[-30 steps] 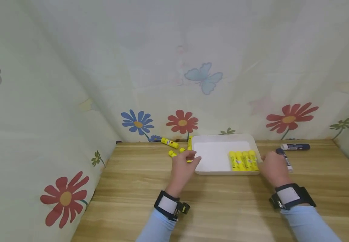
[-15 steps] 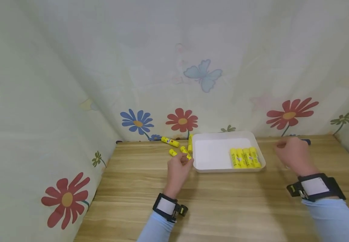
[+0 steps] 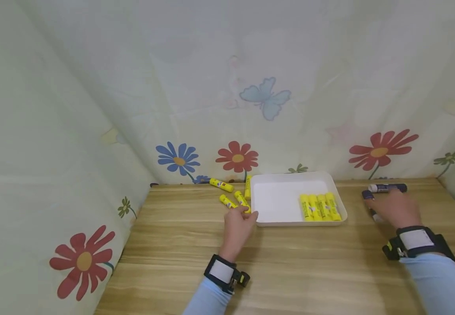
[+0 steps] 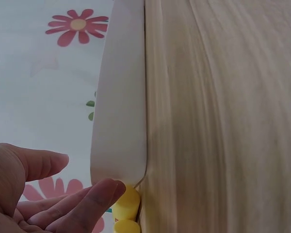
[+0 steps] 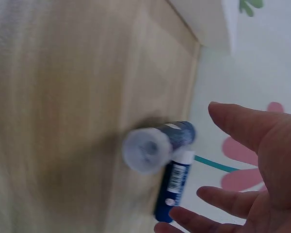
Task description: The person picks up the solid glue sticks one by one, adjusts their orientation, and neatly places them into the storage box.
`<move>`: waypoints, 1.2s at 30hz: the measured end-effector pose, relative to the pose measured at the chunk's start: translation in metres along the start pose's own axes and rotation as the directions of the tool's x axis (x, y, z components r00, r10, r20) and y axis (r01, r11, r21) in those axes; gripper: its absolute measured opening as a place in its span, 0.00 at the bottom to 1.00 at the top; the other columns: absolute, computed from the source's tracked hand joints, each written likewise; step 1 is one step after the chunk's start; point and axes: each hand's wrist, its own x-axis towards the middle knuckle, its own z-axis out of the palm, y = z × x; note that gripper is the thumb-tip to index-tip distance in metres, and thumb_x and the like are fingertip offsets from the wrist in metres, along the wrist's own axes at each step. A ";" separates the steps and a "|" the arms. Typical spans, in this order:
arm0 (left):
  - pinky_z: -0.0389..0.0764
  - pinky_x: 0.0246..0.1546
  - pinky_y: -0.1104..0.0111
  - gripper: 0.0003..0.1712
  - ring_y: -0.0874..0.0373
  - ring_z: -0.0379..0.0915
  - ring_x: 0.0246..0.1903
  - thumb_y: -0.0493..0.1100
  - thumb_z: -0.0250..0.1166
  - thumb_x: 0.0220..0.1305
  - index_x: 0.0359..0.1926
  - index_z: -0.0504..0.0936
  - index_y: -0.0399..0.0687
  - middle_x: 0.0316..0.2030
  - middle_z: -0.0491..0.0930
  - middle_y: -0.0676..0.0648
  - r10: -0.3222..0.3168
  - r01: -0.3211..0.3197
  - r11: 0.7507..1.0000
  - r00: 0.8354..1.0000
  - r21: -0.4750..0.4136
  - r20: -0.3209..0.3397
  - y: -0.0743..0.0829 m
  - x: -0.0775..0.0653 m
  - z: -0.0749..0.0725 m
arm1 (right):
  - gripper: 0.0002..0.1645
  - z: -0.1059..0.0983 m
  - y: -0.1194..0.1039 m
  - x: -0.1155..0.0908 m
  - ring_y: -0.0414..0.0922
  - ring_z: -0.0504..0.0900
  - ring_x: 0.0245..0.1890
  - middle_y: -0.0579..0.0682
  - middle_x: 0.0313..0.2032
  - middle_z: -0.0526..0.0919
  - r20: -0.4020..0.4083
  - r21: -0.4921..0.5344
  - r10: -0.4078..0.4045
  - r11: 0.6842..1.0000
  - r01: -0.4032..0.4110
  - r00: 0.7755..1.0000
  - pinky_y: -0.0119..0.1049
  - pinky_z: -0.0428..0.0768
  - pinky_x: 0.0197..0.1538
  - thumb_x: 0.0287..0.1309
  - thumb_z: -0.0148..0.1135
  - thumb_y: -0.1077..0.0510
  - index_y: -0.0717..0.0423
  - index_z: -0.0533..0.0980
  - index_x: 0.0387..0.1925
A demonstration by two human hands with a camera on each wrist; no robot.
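My left hand point(image 3: 237, 229) is at the near left corner of a white tray point(image 3: 276, 201), beside several loose yellow glue sticks point(image 3: 242, 200). In the left wrist view its thumb stands apart from the loosely bent fingers, which hold nothing, and a fingertip is near a yellow glue stick point(image 4: 127, 204). My right hand point(image 3: 398, 210) hovers at two navy glue sticks right of the tray. In the right wrist view its thumb and fingers are spread, apart from the nearer navy glue stick point(image 5: 145, 150) and the farther one point(image 5: 173, 187).
Several yellow glue sticks point(image 3: 319, 208) lie side by side in the tray's right part. One yellow glue stick point(image 3: 221, 184) lies by the back edge of the wooden table point(image 3: 290, 262). A flowered curtain point(image 3: 195, 100) hangs behind and at the sides.
My right hand has moved right, from the tray's right end to the navy glue sticks, and its fingers have spread. My left hand has shifted slightly beside the tray corner.
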 end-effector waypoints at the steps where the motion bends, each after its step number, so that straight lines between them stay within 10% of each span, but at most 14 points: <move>1: 0.83 0.27 0.70 0.25 0.61 0.85 0.32 0.49 0.70 0.63 0.55 0.84 0.37 0.41 0.89 0.42 -0.009 0.009 1.000 1.000 -0.001 0.001 0.001 -0.001 0.002 | 0.61 0.003 0.002 0.001 0.69 0.71 0.41 0.83 0.47 0.70 0.004 -0.012 0.001 1.000 -0.001 1.000 0.54 0.76 0.37 0.57 0.62 0.29 0.86 0.62 0.59; 6: 0.85 0.29 0.70 0.23 0.60 0.87 0.36 0.48 0.71 0.63 0.54 0.84 0.37 0.43 0.89 0.40 -0.020 0.020 1.000 1.000 -0.003 -0.001 0.003 -0.003 0.007 | 0.52 0.016 0.010 0.004 0.57 0.71 0.28 0.66 0.27 0.74 -0.009 -0.034 -0.014 0.999 0.013 1.000 0.41 0.69 0.26 0.55 0.65 0.30 0.82 0.73 0.43; 12: 0.85 0.28 0.71 0.20 0.60 0.87 0.35 0.46 0.70 0.63 0.52 0.85 0.38 0.42 0.89 0.40 -0.008 0.008 1.000 1.000 0.001 -0.018 0.003 -0.003 0.010 | 0.55 0.027 0.010 0.005 0.64 0.71 0.34 0.74 0.36 0.71 -0.050 -0.072 0.034 0.997 -0.037 0.998 0.45 0.72 0.27 0.54 0.65 0.30 0.84 0.70 0.47; 22: 0.86 0.31 0.69 0.17 0.58 0.87 0.39 0.43 0.69 0.64 0.50 0.86 0.36 0.43 0.89 0.40 0.004 -0.004 1.000 0.999 0.009 -0.038 0.005 0.000 0.008 | 0.26 0.019 -0.001 0.000 0.54 0.71 0.24 0.59 0.21 0.74 -0.037 -0.059 -0.076 0.996 0.074 0.996 0.40 0.66 0.25 0.60 0.64 0.48 0.70 0.77 0.23; 36: 0.85 0.30 0.71 0.14 0.60 0.87 0.36 0.40 0.68 0.64 0.49 0.87 0.37 0.41 0.90 0.41 -0.004 0.004 1.000 1.000 0.022 -0.023 -0.007 0.005 0.012 | 0.21 0.018 -0.001 0.000 0.55 0.72 0.24 0.61 0.23 0.74 0.067 -0.085 -0.096 0.991 0.101 0.993 0.41 0.70 0.27 0.52 0.64 0.55 0.75 0.77 0.26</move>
